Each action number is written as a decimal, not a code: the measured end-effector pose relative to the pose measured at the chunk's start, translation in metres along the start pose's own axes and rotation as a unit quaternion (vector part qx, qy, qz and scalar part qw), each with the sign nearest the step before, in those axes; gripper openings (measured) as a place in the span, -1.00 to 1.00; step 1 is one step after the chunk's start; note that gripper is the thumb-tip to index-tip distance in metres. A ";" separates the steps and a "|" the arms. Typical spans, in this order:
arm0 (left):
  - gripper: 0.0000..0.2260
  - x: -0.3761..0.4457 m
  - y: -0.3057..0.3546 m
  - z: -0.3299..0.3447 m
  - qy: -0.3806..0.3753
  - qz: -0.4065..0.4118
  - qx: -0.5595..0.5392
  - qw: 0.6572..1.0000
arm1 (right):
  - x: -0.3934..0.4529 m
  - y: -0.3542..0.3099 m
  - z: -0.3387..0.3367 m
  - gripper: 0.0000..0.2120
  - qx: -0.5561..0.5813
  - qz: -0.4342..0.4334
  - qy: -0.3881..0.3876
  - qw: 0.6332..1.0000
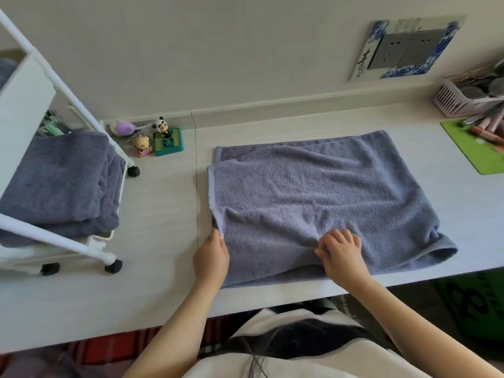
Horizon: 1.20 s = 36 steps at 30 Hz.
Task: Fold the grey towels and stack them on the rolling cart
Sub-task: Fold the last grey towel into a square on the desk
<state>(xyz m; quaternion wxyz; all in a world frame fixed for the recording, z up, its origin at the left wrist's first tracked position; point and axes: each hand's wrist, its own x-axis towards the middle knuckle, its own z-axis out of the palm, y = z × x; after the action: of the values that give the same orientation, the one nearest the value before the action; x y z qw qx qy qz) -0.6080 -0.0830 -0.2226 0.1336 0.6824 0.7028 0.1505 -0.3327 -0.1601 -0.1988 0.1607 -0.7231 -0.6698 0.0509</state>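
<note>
Pale wood-grain desk [152,290] against a plain wall [218,50], twin socket plate [406,49] up right. White rolling cart [24,105] stands on the desk at left, folded grey towels [60,181] stacked on its shelf. Grey towel [321,192] lies doubled over mid-desk, near edge rumpled. Left hand [211,259] pinches the towel's near-left corner. Right hand [341,248], fingers curled, grips a bunched fold near the front edge. Pink basket [458,100], green mat [474,151], small figurines [161,132] at the back.

Bare desk strip [163,214] between rolling cart [90,241] and towel [313,192] passable; figurines [155,139] block rear.
</note>
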 end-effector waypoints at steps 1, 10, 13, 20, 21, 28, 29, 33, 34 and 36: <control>-0.80 0.001 -0.001 0.000 -0.007 0.002 0.005 1.000 | -0.004 0.000 0.004 -0.87 -0.021 -0.008 -0.021 1.000; -0.67 0.004 0.002 -0.007 -0.021 0.034 0.060 0.997 | -0.009 -0.005 0.010 -0.67 -0.073 -0.019 -0.079 0.994; -0.61 0.003 -0.001 -0.002 0.025 0.051 0.076 0.995 | -0.011 -0.008 0.012 -0.69 -0.080 -0.011 -0.089 0.993; -0.48 -0.003 -0.008 0.001 0.068 0.051 0.035 0.996 | -0.007 -0.010 0.013 -0.69 -0.064 -0.016 -0.021 0.998; -0.48 -0.002 -0.009 0.003 0.086 0.051 0.028 0.995 | -0.005 -0.011 0.014 -0.64 -0.063 -0.019 -0.025 0.998; -0.55 -0.003 -0.003 0.026 0.017 0.292 0.058 0.954 | 0.001 -0.017 0.031 -0.48 -0.082 -0.070 -0.154 0.982; -0.53 -0.004 -0.005 0.029 -0.001 0.288 0.074 0.955 | 0.003 -0.013 0.031 -0.46 -0.092 -0.047 -0.163 0.981; -0.51 -0.004 -0.007 0.025 -0.034 0.269 0.081 0.959 | 0.015 0.008 0.027 -0.35 -0.112 0.123 -0.129 0.978; -0.53 -0.003 -0.002 0.021 -0.035 0.253 0.068 0.964 | 0.021 0.007 0.026 -0.36 -0.123 0.149 -0.134 0.972; -0.61 0.004 0.011 0.016 -0.028 0.220 0.035 0.974 | 0.034 -0.009 0.025 -0.39 -0.134 0.135 -0.122 0.974</control>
<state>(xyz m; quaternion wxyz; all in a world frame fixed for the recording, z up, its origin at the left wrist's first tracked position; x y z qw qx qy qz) -0.5914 -0.0781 -0.2332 0.0930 0.8287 0.5358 0.1322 -0.3457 -0.1221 -0.2151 -0.0290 -0.8103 -0.5811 0.0702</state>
